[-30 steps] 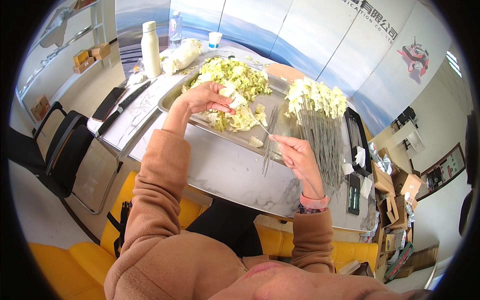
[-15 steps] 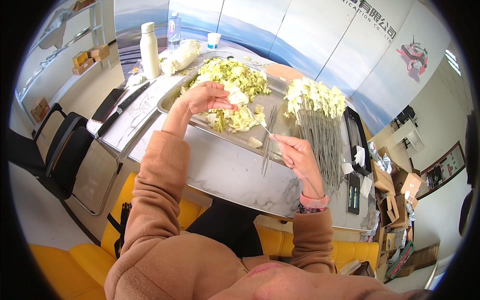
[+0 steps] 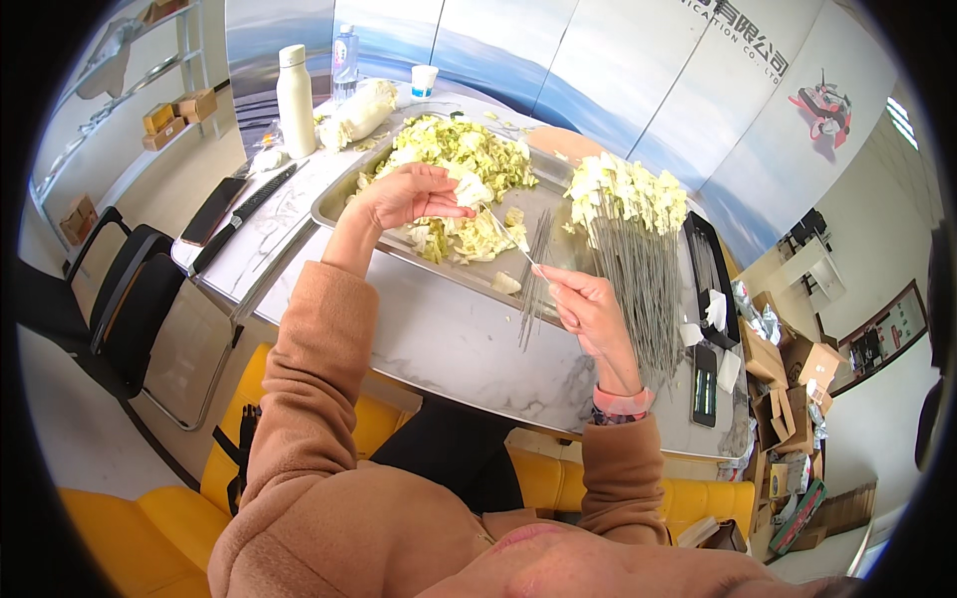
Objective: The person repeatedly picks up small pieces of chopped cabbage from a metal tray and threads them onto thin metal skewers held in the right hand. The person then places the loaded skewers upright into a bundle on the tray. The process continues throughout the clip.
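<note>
My right hand (image 3: 590,307) pinches a thin metal skewer (image 3: 515,237) by its near end, above the front rim of a steel tray (image 3: 334,211). The skewer slants up and left to pale cabbage leaf pieces (image 3: 473,189), which the curled fingers of my left hand (image 3: 419,194) hold. How far the skewer passes through them is hidden. Chopped cabbage (image 3: 469,149) is heaped in the tray, with looser pieces beneath my left hand. Bare skewers (image 3: 538,254) lie across the tray's front edge. At the right, many skewers threaded with cabbage (image 3: 628,194) lie fanned, handles toward me.
Left on the marble-patterned table (image 3: 454,349) are a knife (image 3: 242,217), a dark phone (image 3: 212,211), a cream bottle (image 3: 296,105) and a whole cabbage (image 3: 361,115). A clear water bottle (image 3: 345,62) and paper cup (image 3: 424,80) stand behind. A black box (image 3: 706,269) and another phone (image 3: 704,384) lie right.
My right hand has shifted slightly left with the skewer. My left hand stays nearly in place on the cabbage pieces.
</note>
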`<state>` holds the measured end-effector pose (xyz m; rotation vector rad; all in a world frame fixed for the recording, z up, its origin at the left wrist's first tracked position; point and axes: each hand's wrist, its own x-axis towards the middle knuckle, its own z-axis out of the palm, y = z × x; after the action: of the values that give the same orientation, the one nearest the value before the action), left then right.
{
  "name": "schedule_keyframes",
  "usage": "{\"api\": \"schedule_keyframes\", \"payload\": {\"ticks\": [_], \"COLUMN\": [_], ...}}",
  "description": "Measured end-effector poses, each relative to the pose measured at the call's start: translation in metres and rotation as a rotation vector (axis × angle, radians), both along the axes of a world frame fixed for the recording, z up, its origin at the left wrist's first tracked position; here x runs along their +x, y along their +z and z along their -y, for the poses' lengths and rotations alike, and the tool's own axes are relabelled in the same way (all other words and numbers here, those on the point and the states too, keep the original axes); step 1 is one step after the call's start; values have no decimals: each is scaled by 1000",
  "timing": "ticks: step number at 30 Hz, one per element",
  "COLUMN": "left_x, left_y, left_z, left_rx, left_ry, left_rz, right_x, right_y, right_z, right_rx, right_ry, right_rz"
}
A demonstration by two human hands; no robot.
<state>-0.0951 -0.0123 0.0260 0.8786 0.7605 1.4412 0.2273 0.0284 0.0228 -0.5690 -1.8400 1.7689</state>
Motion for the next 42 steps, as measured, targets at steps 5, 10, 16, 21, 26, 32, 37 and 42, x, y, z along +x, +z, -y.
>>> {"api": "schedule_keyframes", "payload": {"ticks": [5, 10, 16, 21, 26, 32, 37, 42], "left_x": [3, -5, 7, 0, 5, 4, 7, 7], "left_y": [-1, -13, 0, -10, -7, -5, -6, -5], "left_z": [-3, -12, -4, -11, -7, -7, -7, -7], "left_rx": [-8, 15, -18, -6, 28, 5, -12, -38], "left_ry": [96, 121, 146, 201, 154, 166, 139, 148], "left_rz": [14, -74, 2, -91, -124, -90, 5, -5], "right_x": [1, 0, 1, 0, -1, 0, -1, -1], "right_y": [-2, -3, -5, -2, -4, -6, -6, -5], "right_z": [-1, -3, -4, -1, -1, -3, -3, -2], "right_rx": [-2, 5, -4, 14, 21, 19, 29, 37], "right_ry": [-8, -2, -15, -15, -32, -35, -31, -42], "right_rz": [-6, 7, -4, 8, 7, 7, -12, -9]}}
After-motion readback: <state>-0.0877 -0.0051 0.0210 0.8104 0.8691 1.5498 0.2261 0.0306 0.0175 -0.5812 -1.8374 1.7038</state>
